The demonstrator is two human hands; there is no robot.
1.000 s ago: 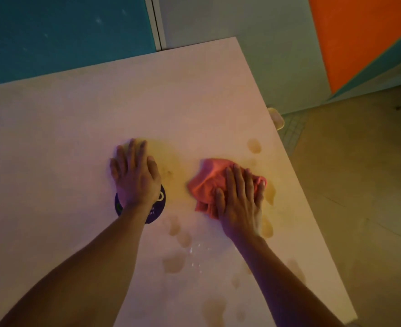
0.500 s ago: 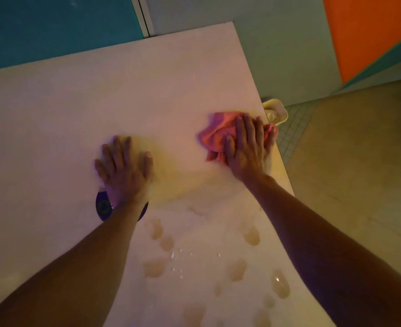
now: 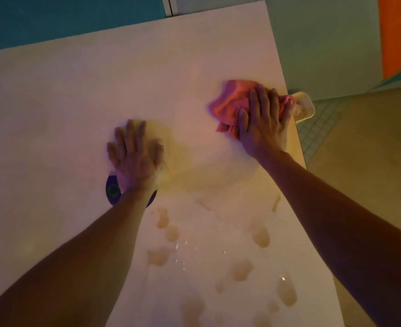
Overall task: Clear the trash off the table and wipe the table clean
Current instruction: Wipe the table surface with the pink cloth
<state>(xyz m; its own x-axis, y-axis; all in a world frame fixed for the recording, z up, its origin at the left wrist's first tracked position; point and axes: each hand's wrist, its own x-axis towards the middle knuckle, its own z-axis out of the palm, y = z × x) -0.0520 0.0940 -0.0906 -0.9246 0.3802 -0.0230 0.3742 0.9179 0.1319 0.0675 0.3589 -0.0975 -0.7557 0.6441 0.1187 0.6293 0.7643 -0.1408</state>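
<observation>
The right hand (image 3: 264,125) presses flat on the crumpled pink cloth (image 3: 232,100) near the table's (image 3: 53,102) right edge, fingers nearly straight and spread over the fabric, arm stretched out from the lower right. The left hand (image 3: 135,154) lies palm down on the bare tabletop, fingers extended and holding nothing, its wrist over a dark round sticker (image 3: 113,190) (partly hidden). Brownish spill patches (image 3: 262,236) dot the surface nearer the person

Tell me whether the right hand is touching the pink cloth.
Touching. The head view shows the right hand pressed flat on the pink cloth, fingers spread over it.
</observation>
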